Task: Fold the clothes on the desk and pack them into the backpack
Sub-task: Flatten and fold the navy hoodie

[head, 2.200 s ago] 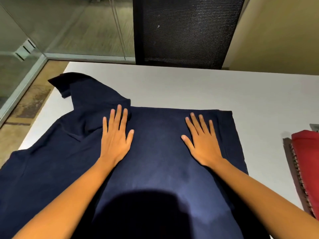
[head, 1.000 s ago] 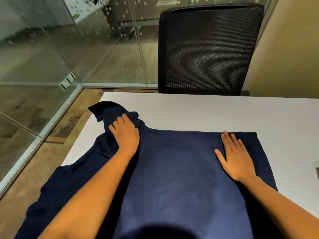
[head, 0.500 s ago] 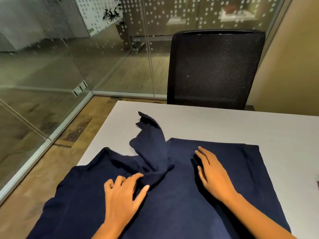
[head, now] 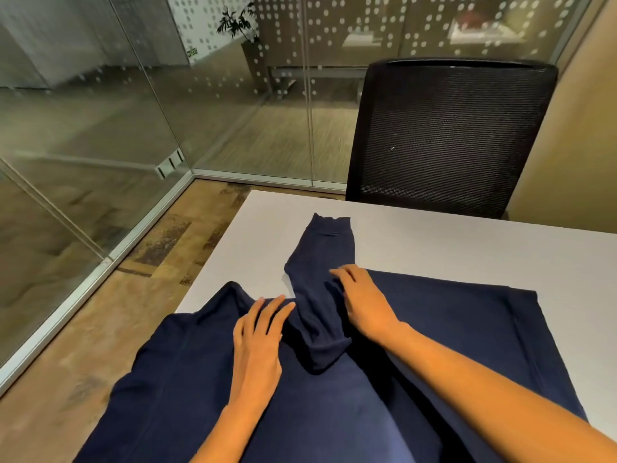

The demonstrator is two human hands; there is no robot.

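A dark navy shirt (head: 450, 332) lies spread on the white desk (head: 467, 242), its left part hanging over the desk's left edge. Its long sleeve (head: 320, 262) stretches away from me, cuff pointing at the far edge. My left hand (head: 258, 335) rests flat on the cloth just left of the sleeve, fingers straight. To the sleeve's right, my right hand (head: 362, 300) lies on the fabric with its fingertips touching the sleeve's edge. No backpack is in view.
A black mesh office chair (head: 447, 135) stands behind the desk's far edge. Glass walls (head: 133, 111) run along the left and back, with wooden floor (head: 66, 345) below the desk's left edge. A beige wall (head: 574, 145) is on the right.
The sleeve was pulled from the far left toward the middle and now lies straight, pointing away. Both hands moved in beside it. The camera tilted up, and the red item at right left view.
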